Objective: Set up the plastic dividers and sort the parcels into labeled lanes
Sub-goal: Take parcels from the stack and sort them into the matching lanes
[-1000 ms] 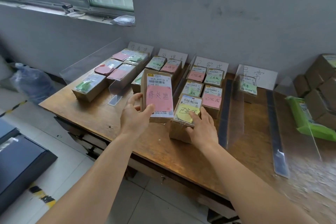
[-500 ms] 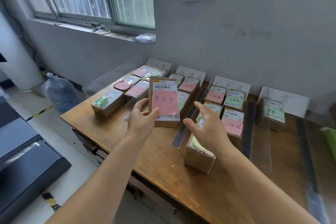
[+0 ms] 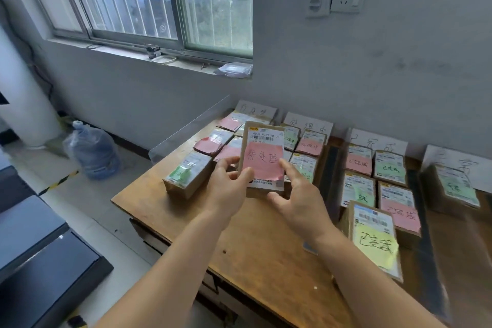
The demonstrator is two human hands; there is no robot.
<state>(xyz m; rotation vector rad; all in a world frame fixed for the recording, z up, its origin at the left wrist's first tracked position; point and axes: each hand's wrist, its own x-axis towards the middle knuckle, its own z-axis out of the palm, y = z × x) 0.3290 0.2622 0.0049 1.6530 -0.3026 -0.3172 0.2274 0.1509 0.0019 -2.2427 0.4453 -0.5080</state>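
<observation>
A brown parcel with a pink note [image 3: 263, 160] is held upright above the wooden table [image 3: 255, 245]. My left hand [image 3: 226, 189] grips its left edge, thumb on the front. My right hand [image 3: 298, 194] holds its right and lower edge, index finger along the side. Sorted parcels lie in lanes behind: pink and green ones at the left [image 3: 186, 176], a middle lane [image 3: 308, 146], a third lane [image 3: 372, 168]. A parcel with a yellow note [image 3: 375, 237] lies at the front right. Paper lane labels [image 3: 378, 141] lean on the wall. A clear divider [image 3: 186, 128] stands at the table's left edge.
A black-based divider [image 3: 328, 170] separates the middle and third lanes. One more parcel [image 3: 452, 186] sits in the far right lane. A water jug [image 3: 91, 152] stands on the floor at left, and a dark case [image 3: 45, 269] lies near the table's front left.
My right hand left the yellow-note parcel and moved left to take the right edge of the held parcel. The view shifted left and up.
</observation>
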